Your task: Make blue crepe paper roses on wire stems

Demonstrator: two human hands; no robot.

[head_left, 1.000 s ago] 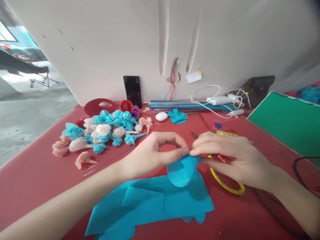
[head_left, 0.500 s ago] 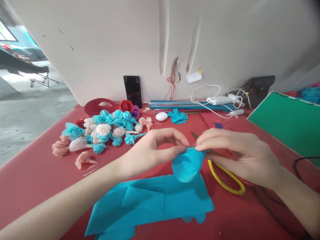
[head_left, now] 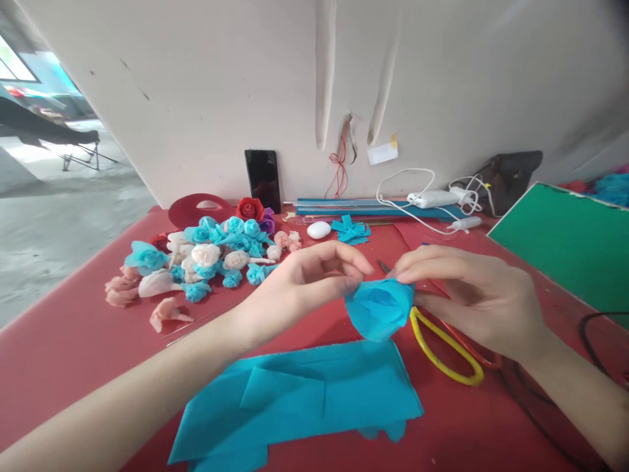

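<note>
Between my two hands is a piece of blue crepe paper (head_left: 379,309), curved into a cup shape above the table. My left hand (head_left: 314,278) pinches its upper left edge between thumb and fingers. At the upper right edge, my right hand (head_left: 472,305) grips the same paper, its thumb partly behind the piece. Below lies a folded stack of blue crepe paper (head_left: 295,400), with a smaller rectangle on top. Scissors with yellow and red handles (head_left: 445,357) rest under my right hand; part of their blades is hidden.
Blue, white and pink paper flowers (head_left: 206,255) are heaped at the left. Along the back stand a phone (head_left: 262,180), a white egg-shaped object (head_left: 319,229), blue paper strips (head_left: 350,229) and a white charger with cable (head_left: 432,198). A green board (head_left: 565,242) leans at the right.
The cupped blue paper has risen slightly and shifted right, its opening turned more toward me. My left fingers have spread a little along the edge. The scissors' red handle shows more.
</note>
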